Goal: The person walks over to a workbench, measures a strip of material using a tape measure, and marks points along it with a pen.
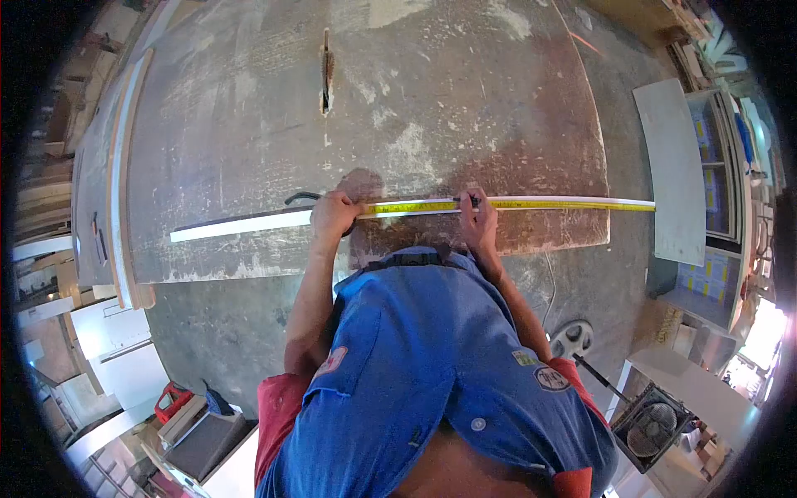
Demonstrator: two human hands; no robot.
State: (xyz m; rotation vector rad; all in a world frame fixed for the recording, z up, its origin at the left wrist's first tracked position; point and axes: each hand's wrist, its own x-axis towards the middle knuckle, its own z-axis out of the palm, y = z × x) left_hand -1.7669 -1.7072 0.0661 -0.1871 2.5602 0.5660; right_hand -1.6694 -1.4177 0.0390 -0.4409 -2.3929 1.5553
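A long white strip [241, 226] lies across the table along its near edge, and its right end sticks out past the table's edge. Along it runs the yellow blade of a tape measure [407, 207], drawn out to the right. My left hand [334, 217] is closed at the blade's left end, with the tape's case mostly hidden under the fingers. A black curved strap or cord [300, 197] shows just beyond that hand. My right hand [479, 222] pinches a small dark object over the strip and blade; its kind is unclear.
The worn table [249, 108] has a slot with a saw blade [326, 79]. A long fence-like rail [123, 183] stands on the left. A cabinet with a white panel [671, 174] is at right, a black framed machine part [652, 427] lower right, a red-handled tool [173, 402] lower left.
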